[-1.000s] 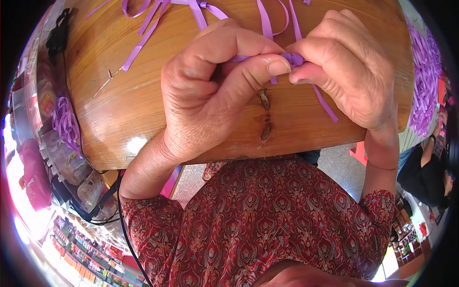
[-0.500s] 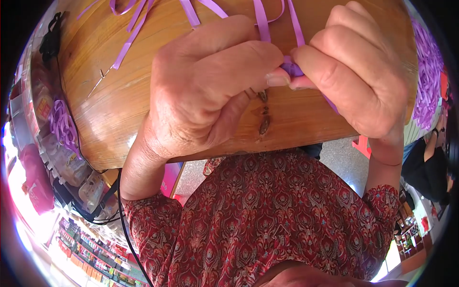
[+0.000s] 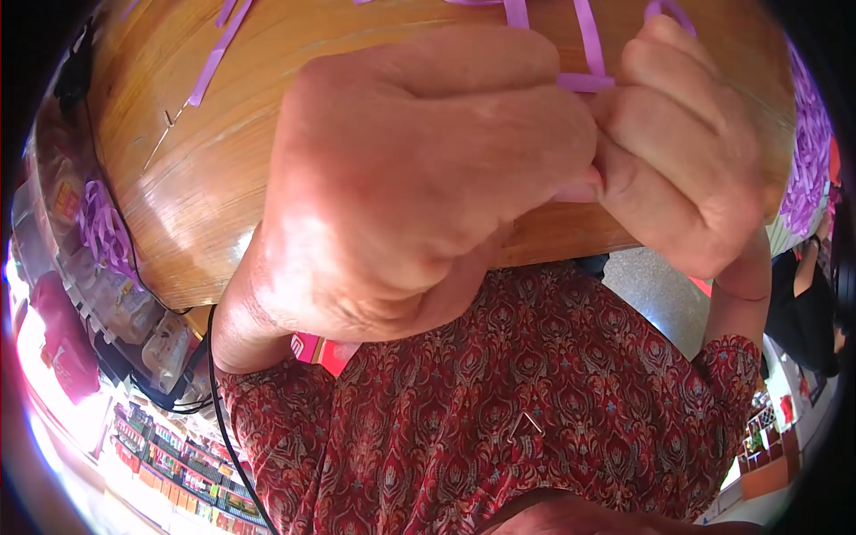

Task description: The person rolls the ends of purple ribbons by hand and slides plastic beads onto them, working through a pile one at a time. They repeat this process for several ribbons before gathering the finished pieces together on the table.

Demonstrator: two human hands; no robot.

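Note:
My left hand (image 3: 419, 169) is closed, thumb and forefinger pinched together, and it meets my right hand (image 3: 687, 152) above the table. Closed as well, my right hand has its fingers curled against the left fingertips. A flat purple ribbon (image 3: 586, 83) runs into the pinch between them, and its strands trail toward the far edge of the view. The knuckles hide the part of the ribbon inside the fingers. On the wooden table (image 3: 169, 209), left of my left hand, lies a thin metal hook (image 3: 167, 134) touching a loose purple ribbon end (image 3: 212, 67).
A bundle of purple ribbon (image 3: 107, 232) hangs by the table's left edge, near a black cable (image 3: 214, 392) and clear plastic packages (image 3: 134, 308). More purple ribbon (image 3: 807, 134) is heaped at the right. Beyond it, a person in black (image 3: 802, 312) is partly visible.
Both hands stay pinched together and have come closer to the camera, the left looking larger. The ribbon piece seen between the fingertips is now hidden. The table view has shifted slightly.

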